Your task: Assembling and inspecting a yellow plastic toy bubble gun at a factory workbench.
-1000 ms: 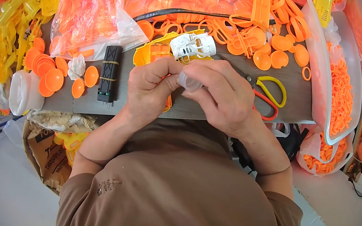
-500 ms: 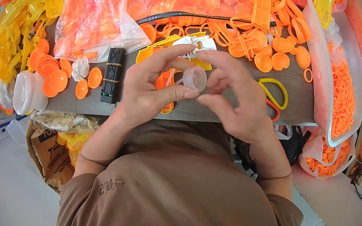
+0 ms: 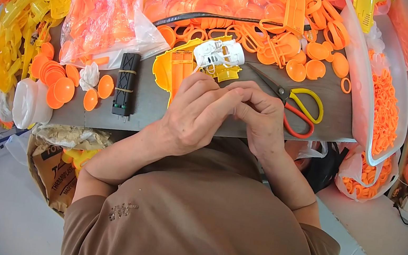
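We judge the white assembly (image 3: 219, 55) to be light and stiff, a hard plastic that may feel slick, and its thin projecting bits look the most fragile part of it. We would take hold around the smooth, rounded section at its right end and keep pressure off the openwork side. The yellow shell (image 3: 163, 72) beneath it also looks light, rigid yet thin-walled, and its outer edge seems the best place to grasp it. Both lie on the dark table (image 3: 147, 100), just beyond our hands, the assembly resting on the far side of the shell. The white piece is roughly barrel-shaped, with cut-outs and small dark slots; the shell is glossy with an uneven rim, and an orange part (image 3: 182, 62) with a flat face sits against it. Our left hand (image 3: 196, 113) and right hand (image 3: 262, 116) meet at bent fingertips near the table's front edge, and we cannot tell whether they pinch anything, since the fingers cover whatever is between them. The scissors (image 3: 282, 92) lie just beside our right hand, with one yellow and one red handle loop.
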Motion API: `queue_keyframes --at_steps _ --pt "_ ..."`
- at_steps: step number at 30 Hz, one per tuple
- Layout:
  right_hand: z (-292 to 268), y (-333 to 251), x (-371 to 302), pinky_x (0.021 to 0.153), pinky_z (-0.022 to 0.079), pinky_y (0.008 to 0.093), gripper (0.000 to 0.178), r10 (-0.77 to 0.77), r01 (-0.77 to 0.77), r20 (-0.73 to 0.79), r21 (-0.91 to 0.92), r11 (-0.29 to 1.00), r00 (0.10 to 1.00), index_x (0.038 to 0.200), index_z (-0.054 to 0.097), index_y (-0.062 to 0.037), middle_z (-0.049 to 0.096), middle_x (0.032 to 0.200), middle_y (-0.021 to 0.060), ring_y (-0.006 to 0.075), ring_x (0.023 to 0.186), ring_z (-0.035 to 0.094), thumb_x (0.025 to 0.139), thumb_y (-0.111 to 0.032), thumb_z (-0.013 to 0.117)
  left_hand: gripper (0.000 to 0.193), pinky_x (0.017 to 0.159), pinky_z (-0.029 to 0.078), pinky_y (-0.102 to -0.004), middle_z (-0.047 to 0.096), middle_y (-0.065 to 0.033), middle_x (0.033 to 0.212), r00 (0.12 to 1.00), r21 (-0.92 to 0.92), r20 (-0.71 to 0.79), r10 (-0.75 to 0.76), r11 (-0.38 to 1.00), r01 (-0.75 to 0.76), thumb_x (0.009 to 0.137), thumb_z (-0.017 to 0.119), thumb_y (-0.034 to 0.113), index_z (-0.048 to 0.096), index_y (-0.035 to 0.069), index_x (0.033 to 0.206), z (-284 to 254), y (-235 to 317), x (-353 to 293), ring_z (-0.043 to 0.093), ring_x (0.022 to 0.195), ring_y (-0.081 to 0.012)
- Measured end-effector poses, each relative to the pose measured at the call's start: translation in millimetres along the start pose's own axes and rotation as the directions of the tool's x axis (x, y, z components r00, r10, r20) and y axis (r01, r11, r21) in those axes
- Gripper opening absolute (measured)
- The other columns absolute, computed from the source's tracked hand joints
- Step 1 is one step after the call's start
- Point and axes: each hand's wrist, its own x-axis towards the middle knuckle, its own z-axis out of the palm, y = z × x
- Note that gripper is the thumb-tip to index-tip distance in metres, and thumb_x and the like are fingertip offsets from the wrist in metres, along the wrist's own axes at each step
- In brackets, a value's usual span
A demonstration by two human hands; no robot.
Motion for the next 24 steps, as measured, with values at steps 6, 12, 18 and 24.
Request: queue_keyframes --at_steps 6,12,18,24 --pt "0.9 -0.2 -1.2 0.071 0.043 0.0241 0.007 -0.018 0.018 0.001 -0.040 0.999 1.000 0.086 0.061 0.0049 0.057 0.097 0.0065 0.0105 0.081 0.053 0.082 0.002 0.056 0.059 0.070 0.044 -0.0375 0.059 -0.0116 0.086 1.000 -0.068 -0.020 -0.018 0.998 0.017 0.057 0.068 -0.007 0.052 -0.004 0.115 2.1 -2.1 2.6 0.056 0.074 -0.0272" --pt "-12.4 -15.4 -1.2 0.069 0.042 0.0239 0.006 -0.146 0.123 -0.073 -0.258 0.958 0.987 0.083 0.058 0.0035 0.056 0.098 0.0080 0.0112 0.075 0.053 0.083 0.000 0.054 0.061 0.070 0.044 -0.0358 0.061 -0.0093 0.085 0.991 -0.117 -0.023 -0.135 0.984 0.131 0.059 0.069 -0.004 0.051 -0.002 0.117 -7.8 -19.3 11.8 0.055 0.076 -0.0264" --pt "-45.8 -24.7 -5.3 0.063 0.045 0.0235 0.012 0.005 -0.014 -0.043 -0.210 0.978 0.999 0.087 0.058 0.0023 0.056 0.101 0.0118 0.0113 0.071 0.053 0.088 -0.008 0.052 0.062 0.081 0.046 -0.0314 0.066 -0.0061 0.092 0.918 -0.202 0.084 -0.388 0.896 0.396 0.064 0.076 0.004 0.051 0.003 0.120 -14.5 -34.5 8.8 0.057 0.086 -0.0203" --pt "-34.5 -36.9 20.1 0.049 0.045 0.0227 0.025 -0.006 0.010 -0.085 0.049 0.999 0.996 0.093 0.058 0.0018 0.061 0.088 0.0098 0.0106 0.063 0.054 0.094 -0.022 0.048 0.056 0.088 0.045 -0.0294 0.067 -0.0066 0.097 0.820 -0.474 0.223 -0.527 0.676 0.564 0.070 0.075 0.004 0.050 0.001 0.120 -23.2 -31.8 17.0 0.060 0.097 -0.0161"
